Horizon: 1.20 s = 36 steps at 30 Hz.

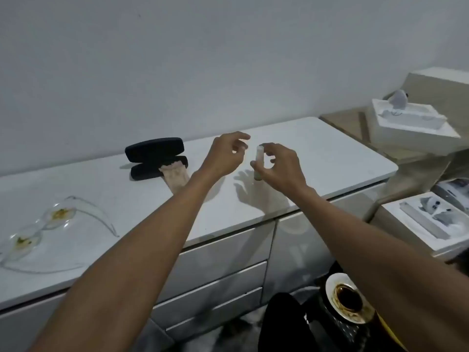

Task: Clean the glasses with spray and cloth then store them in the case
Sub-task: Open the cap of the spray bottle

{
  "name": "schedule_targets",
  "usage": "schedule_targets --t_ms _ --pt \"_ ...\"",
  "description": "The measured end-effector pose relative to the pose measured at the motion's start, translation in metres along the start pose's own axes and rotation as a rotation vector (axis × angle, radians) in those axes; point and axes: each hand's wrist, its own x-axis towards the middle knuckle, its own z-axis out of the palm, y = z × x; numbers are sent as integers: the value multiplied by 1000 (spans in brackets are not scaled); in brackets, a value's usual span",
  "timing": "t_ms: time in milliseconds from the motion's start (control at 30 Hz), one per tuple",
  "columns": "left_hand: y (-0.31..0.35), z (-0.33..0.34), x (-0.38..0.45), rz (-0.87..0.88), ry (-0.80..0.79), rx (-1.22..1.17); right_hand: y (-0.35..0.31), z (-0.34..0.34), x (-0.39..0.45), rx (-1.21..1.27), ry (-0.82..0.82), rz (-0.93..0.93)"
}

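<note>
My right hand [280, 165] grips a small pale spray bottle [259, 162] upright above the white cabinet top [317, 148]. Just left of it my left hand [227, 154] hovers with fingers apart and curled, and I cannot tell whether it pinches a small cap. The clear-framed glasses [43, 224] lie at the far left of the top, their lenses smeared with yellow-brown dirt. A black glasses case [154, 157] stands open near the wall. A beige cloth [175, 174] hangs out of the case onto the surface.
White drawers [223, 270] run below the cabinet top. To the right stand white boxes with devices in them [411, 123] [431, 219]. A plate with dark residue [347, 298] sits low at the right, near the floor.
</note>
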Motion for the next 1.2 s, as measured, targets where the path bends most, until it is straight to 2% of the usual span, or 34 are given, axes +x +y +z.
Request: schedule_targets --t_ms 200,400,833,1067,1200 --pt "19 0 -8 6 -50 -81 -3 7 -10 122 27 137" --pt "23 9 -5 17 -55 -104 0 7 -8 151 -19 177" --pt "15 22 -4 -13 120 -190 12 14 -7 144 -62 212" --pt "14 33 -1 26 119 -99 18 17 -3 107 -40 214" --pt "17 35 1 66 176 -66 18 18 -3 97 -26 219"
